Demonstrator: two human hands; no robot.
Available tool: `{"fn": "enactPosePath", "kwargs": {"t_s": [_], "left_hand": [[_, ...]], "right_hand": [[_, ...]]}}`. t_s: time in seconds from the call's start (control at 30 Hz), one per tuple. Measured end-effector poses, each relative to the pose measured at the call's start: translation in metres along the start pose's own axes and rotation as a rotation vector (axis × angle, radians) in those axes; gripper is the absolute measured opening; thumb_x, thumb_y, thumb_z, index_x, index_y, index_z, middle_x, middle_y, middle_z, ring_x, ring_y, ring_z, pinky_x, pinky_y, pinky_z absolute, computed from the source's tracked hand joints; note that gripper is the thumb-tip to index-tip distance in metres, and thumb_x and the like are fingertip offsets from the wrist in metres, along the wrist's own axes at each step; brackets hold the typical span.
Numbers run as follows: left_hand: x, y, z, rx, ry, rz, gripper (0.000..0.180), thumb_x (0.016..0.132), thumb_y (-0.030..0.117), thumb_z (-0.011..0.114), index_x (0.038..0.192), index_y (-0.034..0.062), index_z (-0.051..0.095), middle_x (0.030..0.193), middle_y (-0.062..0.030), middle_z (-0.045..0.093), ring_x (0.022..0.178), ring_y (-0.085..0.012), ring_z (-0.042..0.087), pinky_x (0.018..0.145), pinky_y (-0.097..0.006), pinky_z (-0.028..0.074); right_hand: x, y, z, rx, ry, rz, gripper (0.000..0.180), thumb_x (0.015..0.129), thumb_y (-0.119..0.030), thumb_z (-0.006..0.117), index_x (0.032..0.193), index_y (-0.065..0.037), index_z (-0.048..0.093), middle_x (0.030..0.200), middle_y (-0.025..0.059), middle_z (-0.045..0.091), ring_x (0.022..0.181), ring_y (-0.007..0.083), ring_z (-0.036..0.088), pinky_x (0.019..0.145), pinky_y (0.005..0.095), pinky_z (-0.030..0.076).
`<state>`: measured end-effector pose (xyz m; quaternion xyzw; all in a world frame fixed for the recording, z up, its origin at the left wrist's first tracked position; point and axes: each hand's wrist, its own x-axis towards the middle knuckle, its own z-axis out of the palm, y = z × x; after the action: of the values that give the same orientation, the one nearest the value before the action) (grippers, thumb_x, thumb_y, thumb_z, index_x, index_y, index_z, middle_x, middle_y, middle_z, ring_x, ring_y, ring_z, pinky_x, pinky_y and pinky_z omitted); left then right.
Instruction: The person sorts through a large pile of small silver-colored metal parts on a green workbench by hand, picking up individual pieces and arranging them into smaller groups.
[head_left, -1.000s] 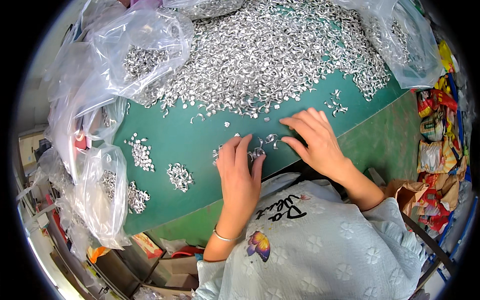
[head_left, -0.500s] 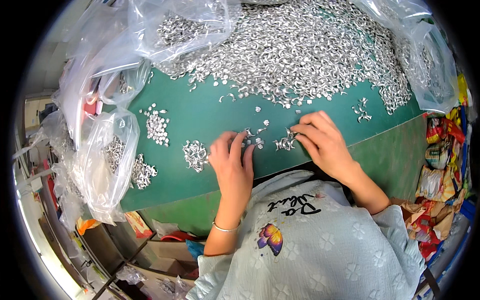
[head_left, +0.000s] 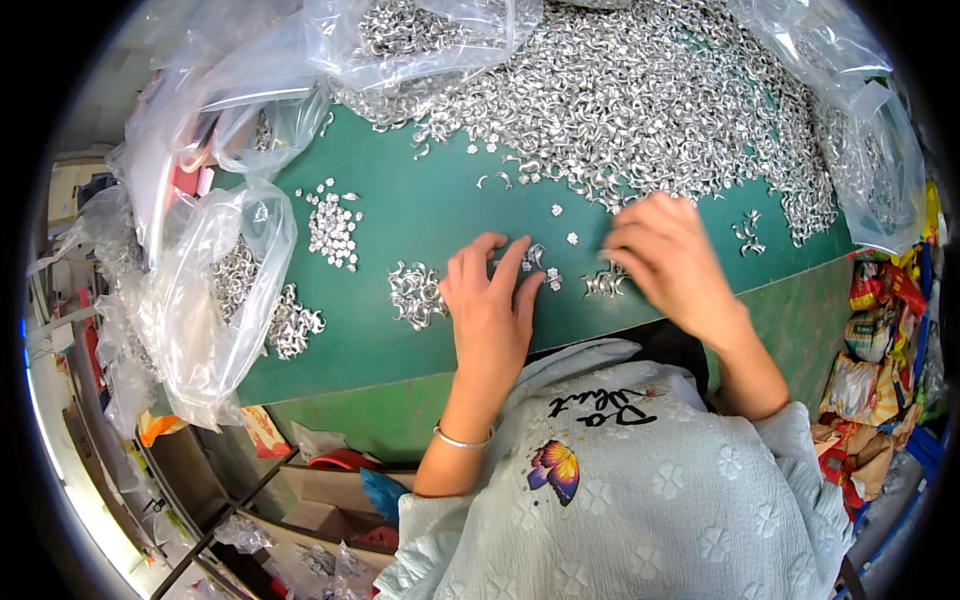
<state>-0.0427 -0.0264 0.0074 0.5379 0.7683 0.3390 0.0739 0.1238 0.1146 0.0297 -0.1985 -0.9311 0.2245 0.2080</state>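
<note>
My left hand [head_left: 488, 305] rests on the green tabletop [head_left: 440, 215] with its fingers apart and curved. Beside its fingertips lie a few small silver metal pieces [head_left: 533, 256], partly covered by the fingers. A small pile of curved, claw-like metal pieces [head_left: 412, 296] sits just left of that hand. Over to the right, my right hand [head_left: 668, 258] is bent above the table and smeared by motion. Below its fingers is a little cluster of curved metal pieces [head_left: 604, 281]. Whether those fingers hold anything is hidden by the blur.
A large heap of curved silver pieces [head_left: 620, 100] covers the far side. Small knobby pieces [head_left: 332, 230] form a group at left. Clear plastic bags [head_left: 225, 310] holding metal parts stand at the left edge, with another bag [head_left: 880, 170] far right. Colourful packets [head_left: 870, 335] lie beyond the table's right end.
My right hand has lifted slightly off the curved cluster and now blurs. The left hand stays by the small pieces, its fingers a bit wider. The whole view has shifted somewhat.
</note>
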Motion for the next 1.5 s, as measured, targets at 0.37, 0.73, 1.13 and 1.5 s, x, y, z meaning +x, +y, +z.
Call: {"fn": "enactPosePath", "kwargs": {"t_s": [0.37, 0.73, 1.13, 1.5], "left_hand": [[0.002, -0.004, -0.005, -0.034, 0.075, 0.0, 0.034, 0.081, -0.005, 0.067, 0.114, 0.0006, 0.061, 0.108, -0.0133, 0.058, 0.098, -0.0313, 0.056, 0.089, -0.039, 0.045], [0.027, -0.022, 0.017, -0.111, 0.139, 0.057, 0.028, 0.083, -0.007, 0.063, 0.111, -0.0009, 0.061, 0.105, -0.0148, 0.059, 0.087, -0.0299, 0.06, 0.078, -0.036, 0.049], [0.003, -0.01, 0.002, -0.101, -0.002, -0.02, 0.025, 0.083, -0.002, 0.065, 0.108, -0.0025, 0.059, 0.105, -0.0152, 0.056, 0.092, -0.0331, 0.055, 0.078, -0.041, 0.046], [0.02, -0.009, 0.007, -0.045, 0.148, -0.02, 0.02, 0.081, -0.003, 0.069, 0.1, -0.0009, 0.064, 0.099, -0.0129, 0.058, 0.087, -0.0288, 0.058, 0.077, -0.037, 0.048]], "right_hand": [[-0.043, 0.009, -0.025, -0.246, 0.231, 0.224, 0.018, 0.077, -0.005, 0.072, 0.093, -0.007, 0.067, 0.096, 0.0081, 0.06, 0.093, 0.0272, 0.056, 0.08, 0.0385, 0.039], [0.018, -0.013, 0.045, -0.089, 0.072, -0.052, 0.01, 0.078, -0.009, 0.069, 0.085, -0.007, 0.062, 0.085, 0.0044, 0.054, 0.085, 0.0226, 0.05, 0.077, 0.0361, 0.037], [0.02, -0.001, 0.034, -0.145, 0.092, -0.021, 0.016, 0.077, -0.008, 0.072, 0.091, -0.008, 0.065, 0.089, 0.0025, 0.056, 0.088, 0.0216, 0.052, 0.079, 0.0366, 0.037], [0.034, -0.013, 0.041, -0.145, -0.055, -0.176, 0.01, 0.076, -0.008, 0.065, 0.085, -0.006, 0.064, 0.085, 0.0049, 0.054, 0.085, 0.0217, 0.051, 0.077, 0.036, 0.037]]}}
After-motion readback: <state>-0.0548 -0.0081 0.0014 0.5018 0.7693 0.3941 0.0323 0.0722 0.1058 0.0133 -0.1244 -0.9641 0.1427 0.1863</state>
